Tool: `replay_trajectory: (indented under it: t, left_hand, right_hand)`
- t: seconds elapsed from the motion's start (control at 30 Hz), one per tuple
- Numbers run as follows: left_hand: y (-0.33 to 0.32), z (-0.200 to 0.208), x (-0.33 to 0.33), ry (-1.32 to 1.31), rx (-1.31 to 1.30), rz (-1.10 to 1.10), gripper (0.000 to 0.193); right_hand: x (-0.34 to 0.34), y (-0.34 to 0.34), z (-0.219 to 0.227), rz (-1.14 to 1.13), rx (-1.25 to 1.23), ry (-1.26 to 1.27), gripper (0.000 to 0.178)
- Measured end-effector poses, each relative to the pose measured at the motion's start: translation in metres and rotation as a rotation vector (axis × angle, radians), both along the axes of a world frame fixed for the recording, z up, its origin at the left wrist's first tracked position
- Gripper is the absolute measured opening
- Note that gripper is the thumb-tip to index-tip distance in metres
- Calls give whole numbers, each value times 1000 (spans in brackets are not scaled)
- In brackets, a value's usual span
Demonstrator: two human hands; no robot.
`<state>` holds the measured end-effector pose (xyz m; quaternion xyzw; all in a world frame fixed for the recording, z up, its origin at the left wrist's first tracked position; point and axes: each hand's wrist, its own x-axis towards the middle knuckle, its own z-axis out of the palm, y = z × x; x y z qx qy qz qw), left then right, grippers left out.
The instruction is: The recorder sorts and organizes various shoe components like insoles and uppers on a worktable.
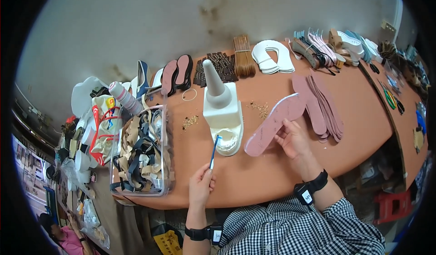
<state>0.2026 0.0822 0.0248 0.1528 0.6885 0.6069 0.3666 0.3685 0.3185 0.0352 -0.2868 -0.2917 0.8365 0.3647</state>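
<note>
My left hand (pixel 201 185) is closed round the handle of a blue toothbrush (pixel 213 151). The brush's bristle end is at the rim of a white glue dispenser (pixel 220 107), which has a cone-shaped top and a round well of whitish paste (pixel 225 140). My right hand (pixel 293 139) grips a pink insole (pixel 275 123) by its edge, holding it tilted above the table. A white edge shows along the insole's far side. Just right of it lies a fanned stack of pink insoles (pixel 328 110).
A clear plastic box (pixel 167 164) of strap scraps stands left. Along the back are pink-topped soles (pixel 176 76), a bundle of brown strips (pixel 244 57), white U-shaped pieces (pixel 274 57) and sandals (pixel 313 51). Scissors (pixel 389 99) lie far right. Someone in pink (pixel 68 239) sits lower left.
</note>
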Motion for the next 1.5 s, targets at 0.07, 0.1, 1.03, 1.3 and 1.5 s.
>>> replay_trajectory:
  t: [0.07,0.1,1.03,1.3,1.5]
  left_hand:
    - [0,-2,0,-15,8,13,29]
    - [-1,-4,-1,-39,40,22,29]
    - [21,-3,12,675,13,30,25]
    - [17,12,24,847,-41,11,22]
    - [11,8,28,920,-46,18,23]
  right_hand:
    - [-1,0,-1,-3,20,2,17]
    - [0,1,-2,0,19,0,17]
    - [-28,-21,4,-197,64,24,14]
    - [-30,-25,0,-230,76,71,13]
    - [-33,-35,-3,-287,71,73,13]
